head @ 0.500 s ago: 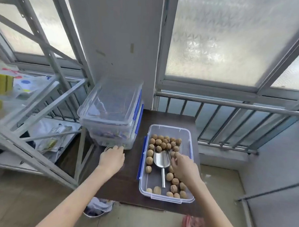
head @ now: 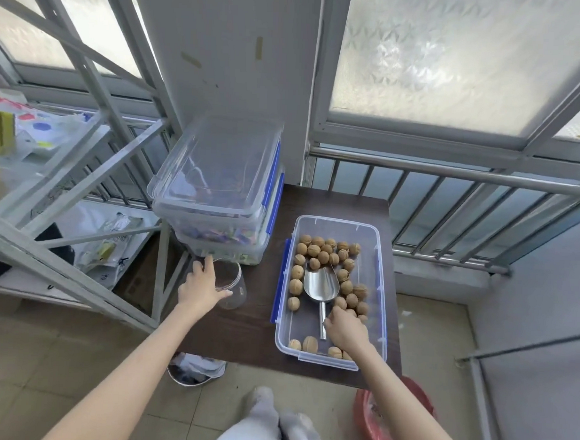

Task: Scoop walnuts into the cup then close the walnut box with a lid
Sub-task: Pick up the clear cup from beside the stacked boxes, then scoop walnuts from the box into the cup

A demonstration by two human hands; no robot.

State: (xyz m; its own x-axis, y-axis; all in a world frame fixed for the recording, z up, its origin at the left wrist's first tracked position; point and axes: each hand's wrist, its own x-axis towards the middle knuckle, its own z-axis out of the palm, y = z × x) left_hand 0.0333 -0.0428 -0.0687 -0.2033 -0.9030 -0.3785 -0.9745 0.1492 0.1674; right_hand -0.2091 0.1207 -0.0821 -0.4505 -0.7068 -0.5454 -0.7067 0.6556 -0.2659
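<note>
Clear plastic cup [head: 230,283] is steadied on dark surface [head: 244,331] by cupped left hand [head: 203,286]; steel scoop [head: 321,287] handle is pinched by right hand [head: 345,329] for loading

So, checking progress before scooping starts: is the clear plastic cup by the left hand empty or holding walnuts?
Empty. Through the clear plastic cup only the dark tabletop shows; no walnuts inside.

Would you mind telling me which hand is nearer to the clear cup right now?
Left. The left hand wraps the clear cup itself, while the right hand is over in the walnut box at the scoop handle.
</note>
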